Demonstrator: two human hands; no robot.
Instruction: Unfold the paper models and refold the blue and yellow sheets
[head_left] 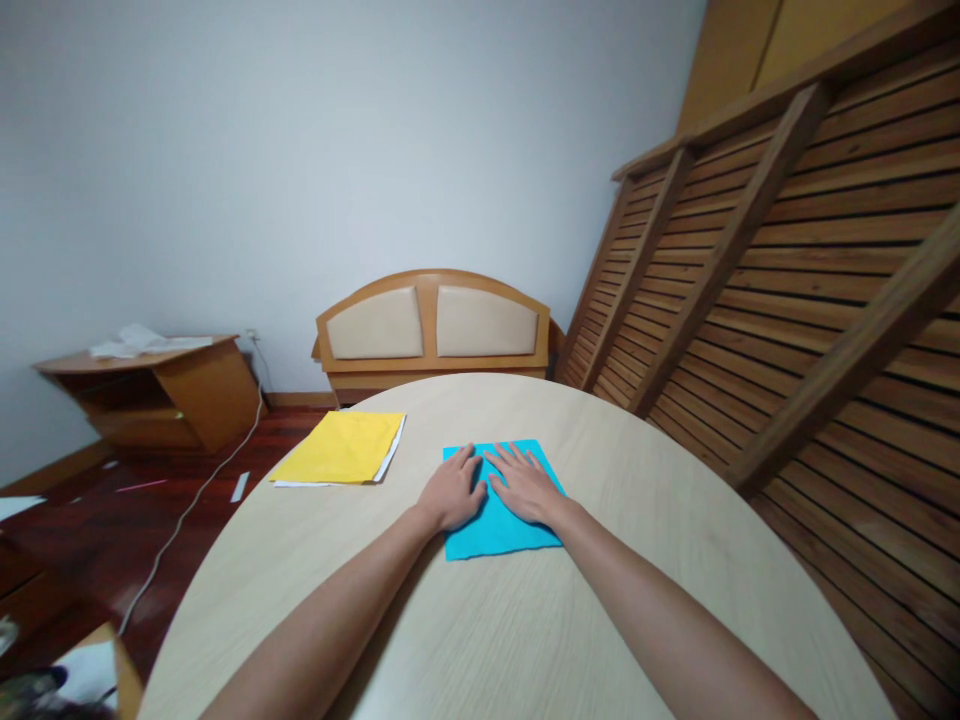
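Nearest the lens, two bare forearms reaching away across the round pale-wood counter (525, 640), from the near edge toward its middle. Beyond the far rim, a wooden headboard (433, 325) with two padded beige panels, propped against the white wall. To the right, a slatted wooden frame (787, 290) leaning at a slant, close beside the counter. Far left, a low wooden side table (161, 390) with some white papers on top, possibly crumpled, too small to tell. A pale cable (196, 500) trailing over the dark red floor below it.

On the counter, left of centre and toward the far side, a yellow sheet (339, 447) lying flat over a white sheet whose edge peeks out at the right and near sides. Just right of it, well apart from the yellow one, a blue paper (496, 525), roughly square, flat on the wood near the counter's middle.

Left hand (452, 492) palm down on the left part of the blue paper, fingers (463, 463) stretched out and close together, pressing flat rather than gripping. Right hand (525, 487) palm down beside it on the right part, fingers (517, 458) slightly spread, likewise flat and clamped on nothing. Index tips nearly touching at the paper's midline.
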